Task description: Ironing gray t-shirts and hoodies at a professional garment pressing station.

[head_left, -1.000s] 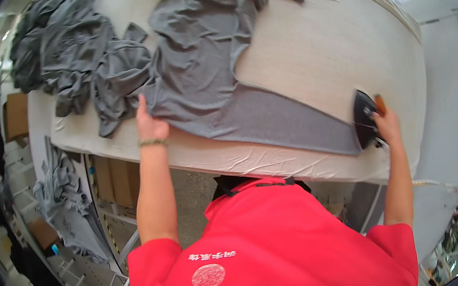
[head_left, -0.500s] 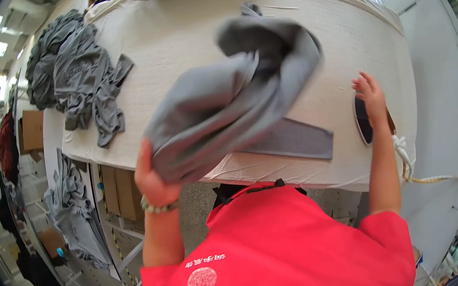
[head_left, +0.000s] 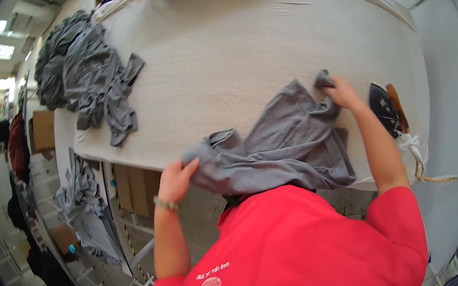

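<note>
A crumpled grey garment (head_left: pixel 276 148) lies along the table's near edge, part of it against my red shirt front. Its exact kind cannot be made out from the folds. My left hand (head_left: pixel 177 180), with a beaded bracelet at the wrist, is closed on the garment's left end. On the far right side, my right hand (head_left: pixel 343 94) grips a small bunched end of the same cloth. Just right of that hand sits an iron (head_left: pixel 385 109) with a brown handle, a white wrapping and cord at its near end.
The large table (head_left: pixel 201 60) has a white cloth cover. A heap of grey garments (head_left: pixel 90 74) lies at its far left. Lower left, more grey clothing (head_left: pixel 83 202) hangs beside cardboard boxes (head_left: pixel 137 190). The iron's cord (head_left: pixel 447 178) runs off to the right.
The garment has come down from a swing above the table and lies near its front edge. My right hand, empty before, has taken hold of its far right end. My left hand keeps its grip.
</note>
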`<state>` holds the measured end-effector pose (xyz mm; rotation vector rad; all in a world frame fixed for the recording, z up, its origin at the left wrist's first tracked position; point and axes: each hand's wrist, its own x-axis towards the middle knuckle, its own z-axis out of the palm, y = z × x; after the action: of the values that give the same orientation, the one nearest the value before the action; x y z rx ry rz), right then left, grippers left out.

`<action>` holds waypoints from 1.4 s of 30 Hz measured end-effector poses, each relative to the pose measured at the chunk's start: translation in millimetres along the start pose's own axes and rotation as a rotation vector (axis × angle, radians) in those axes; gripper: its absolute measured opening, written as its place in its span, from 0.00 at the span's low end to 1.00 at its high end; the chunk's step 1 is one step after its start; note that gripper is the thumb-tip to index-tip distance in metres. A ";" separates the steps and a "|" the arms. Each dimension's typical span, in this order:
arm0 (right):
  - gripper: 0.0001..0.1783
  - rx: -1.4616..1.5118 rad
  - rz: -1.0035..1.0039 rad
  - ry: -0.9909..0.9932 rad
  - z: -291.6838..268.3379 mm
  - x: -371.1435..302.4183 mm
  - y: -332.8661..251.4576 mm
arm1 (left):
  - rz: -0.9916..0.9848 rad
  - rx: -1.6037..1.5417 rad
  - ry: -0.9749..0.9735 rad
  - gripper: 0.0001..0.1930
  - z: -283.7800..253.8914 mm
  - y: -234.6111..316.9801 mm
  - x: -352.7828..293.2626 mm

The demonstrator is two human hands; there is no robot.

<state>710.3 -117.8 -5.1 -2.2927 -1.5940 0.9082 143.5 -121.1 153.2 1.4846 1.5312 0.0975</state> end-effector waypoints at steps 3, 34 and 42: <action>0.23 0.222 0.143 0.602 -69.3 1.7 27.1 | 0.117 -0.336 0.079 0.16 -66.1 61.6 82.9; 0.15 0.484 0.187 0.736 32.7 -137.1 10.4 | 0.683 0.490 0.889 0.29 -146.2 -33.9 136.7; 0.08 0.083 0.219 0.660 103.3 -228.4 -13.6 | -0.027 -1.488 0.448 0.32 -193.7 -301.0 159.2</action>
<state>587.0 -336.3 3.8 -2.3800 -1.0202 0.1906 -169.1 34.4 -24.6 0.2176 1.2063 1.3012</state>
